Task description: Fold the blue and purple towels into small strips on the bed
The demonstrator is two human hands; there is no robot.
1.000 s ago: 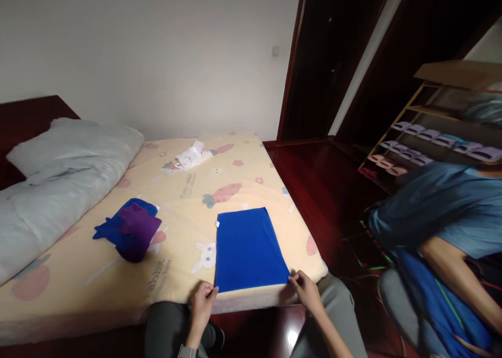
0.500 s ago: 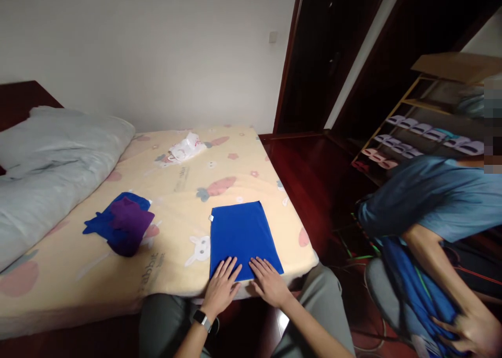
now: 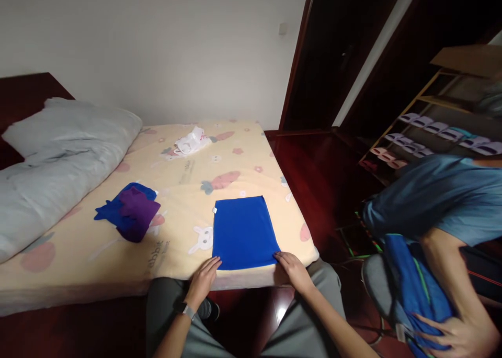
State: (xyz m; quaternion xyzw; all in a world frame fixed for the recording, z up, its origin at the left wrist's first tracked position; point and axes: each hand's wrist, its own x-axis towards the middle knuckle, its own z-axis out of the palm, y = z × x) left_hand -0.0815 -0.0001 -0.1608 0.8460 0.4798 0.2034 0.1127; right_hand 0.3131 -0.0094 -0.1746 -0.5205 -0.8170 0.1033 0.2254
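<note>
The blue cloth (image 3: pixel 245 232) lies flat on the bed (image 3: pixel 176 177), right by the near edge. I have my left hand (image 3: pixel 203 280) at its near left corner, fingers close together. My right hand (image 3: pixel 296 272) is at the near right corner, fingers bent. Both touch the cloth, but I can't tell if they pinch it. A purple cloth (image 3: pixel 141 209) sits well off to the left.

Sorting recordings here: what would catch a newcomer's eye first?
Probably the bright blue cloth, flat at the near edge of the bed, left hand and right hand at its near corners. A purple cloth lies on crumpled blue fabric further left. At far right, someone in a blue shirt bends forward.
</note>
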